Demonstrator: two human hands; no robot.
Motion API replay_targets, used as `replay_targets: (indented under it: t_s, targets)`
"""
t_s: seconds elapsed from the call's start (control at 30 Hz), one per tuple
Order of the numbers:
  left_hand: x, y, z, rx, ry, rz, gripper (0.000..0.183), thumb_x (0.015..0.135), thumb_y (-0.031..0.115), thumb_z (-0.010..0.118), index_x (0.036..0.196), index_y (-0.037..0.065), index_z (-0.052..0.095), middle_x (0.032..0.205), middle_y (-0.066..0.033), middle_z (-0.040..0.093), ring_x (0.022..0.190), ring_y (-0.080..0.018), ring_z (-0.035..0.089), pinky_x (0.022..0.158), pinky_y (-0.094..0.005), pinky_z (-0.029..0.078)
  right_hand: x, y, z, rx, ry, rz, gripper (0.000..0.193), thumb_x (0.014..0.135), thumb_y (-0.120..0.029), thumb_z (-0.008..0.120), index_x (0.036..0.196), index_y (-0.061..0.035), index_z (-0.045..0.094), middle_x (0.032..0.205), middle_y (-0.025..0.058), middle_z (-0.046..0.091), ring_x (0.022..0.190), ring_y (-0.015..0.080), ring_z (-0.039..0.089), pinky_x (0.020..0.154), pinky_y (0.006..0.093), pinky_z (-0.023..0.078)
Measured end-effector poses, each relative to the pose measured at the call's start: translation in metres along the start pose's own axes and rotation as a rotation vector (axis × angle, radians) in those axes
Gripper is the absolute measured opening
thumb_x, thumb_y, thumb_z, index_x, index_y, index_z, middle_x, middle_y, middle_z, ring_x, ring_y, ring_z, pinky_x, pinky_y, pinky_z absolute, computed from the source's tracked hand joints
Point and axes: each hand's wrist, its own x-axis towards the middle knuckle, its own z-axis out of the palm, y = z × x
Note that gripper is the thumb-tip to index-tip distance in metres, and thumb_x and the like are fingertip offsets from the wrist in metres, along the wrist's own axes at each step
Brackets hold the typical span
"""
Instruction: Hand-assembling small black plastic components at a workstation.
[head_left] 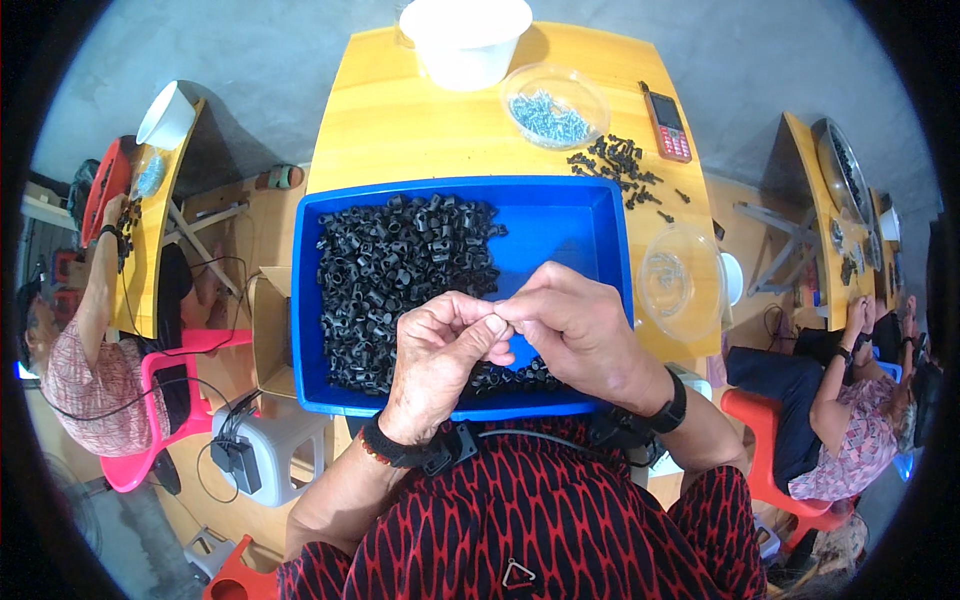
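Observation:
My left hand (pixel 440 355) and my right hand (pixel 575 325) meet over the front part of a blue tray (pixel 575 220), fingertips pinched together. Whatever is between the fingers is too small or hidden to make out. Under and left of my hands, a heap of small black plastic fittings (pixel 405 275) fills much of the tray. More of these pieces lie along its near edge, partly covered by my hands. Past the tray's far right corner, small black pieces (pixel 615 165) are scattered on the yellow table (pixel 400 120).
A clear bowl of silvery screws (pixel 548 118) and a white tub (pixel 466 45) stand at the back. To the right lie a red keypad phone (pixel 668 127) and a clear round container (pixel 680 285). People sit at tables on both sides, near a pink chair (pixel 150 400) and cables.

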Motion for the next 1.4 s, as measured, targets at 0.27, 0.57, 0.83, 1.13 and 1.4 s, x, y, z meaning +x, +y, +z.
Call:
replay_targets:
  t_s: [0.27,0.57,0.83,1.13,1.4]
  targets:
    - [0.004,0.0,-0.004,-0.156,0.03,-0.044,0.007,0.093,0.002,0.063,0.096,-0.003,0.066,0.083,-0.0065,0.068,0.075,-0.0111,0.065,0.069,-0.0255,0.055,0.005,-0.007,0.0,0.051,-0.113,0.159,0.032,0.082,-0.009,0.072,0.111,0.001,0.062,0.088,0.0148,0.061,0.079,0.0316,0.065,0.067,0.0381,0.054]
    - [0.004,0.001,-0.001,-0.051,0.039,-0.034,0.007,0.094,0.004,0.064,0.098,-0.002,0.067,0.089,-0.0066,0.071,0.078,-0.01,0.065,0.074,-0.0241,0.053,0.015,-0.006,0.003,-0.414,-0.31,0.052,0.032,0.081,-0.022,0.075,0.096,0.0022,0.06,0.084,0.0189,0.062,0.076,0.039,0.064,0.066,0.0455,0.053]
    - [0.007,-0.001,-0.003,-0.099,-0.008,-0.073,0.007,0.094,0.001,0.065,0.099,-0.003,0.066,0.089,-0.0087,0.071,0.078,-0.0125,0.067,0.074,-0.0259,0.056,0.011,0.003,0.002,-0.436,-0.282,0.068,0.038,0.081,-0.018,0.075,0.109,0.0032,0.06,0.09,0.0191,0.064,0.08,0.04,0.065,0.067,0.0458,0.053]
    - [0.004,0.001,0.004,-0.017,0.059,0.107,0.008,0.093,0.0,0.065,0.098,-0.005,0.066,0.089,-0.0116,0.071,0.08,-0.0152,0.067,0.077,-0.0292,0.055,0.007,-0.002,0.016,-0.524,-0.244,0.121,0.036,0.085,-0.013,0.071,0.113,0.0046,0.058,0.085,0.0198,0.063,0.075,0.0388,0.065,0.064,0.0453,0.053]
    - [0.005,-0.003,0.004,0.038,0.137,0.164,0.005,0.092,-0.003,0.066,0.096,-0.004,0.068,0.087,-0.0084,0.071,0.078,-0.01,0.065,0.074,-0.0245,0.054,0.007,-0.003,0.025,-0.552,-0.17,0.087,0.038,0.082,-0.009,0.072,0.115,0.0047,0.058,0.082,0.0174,0.061,0.071,0.0358,0.065,0.059,0.0425,0.052]
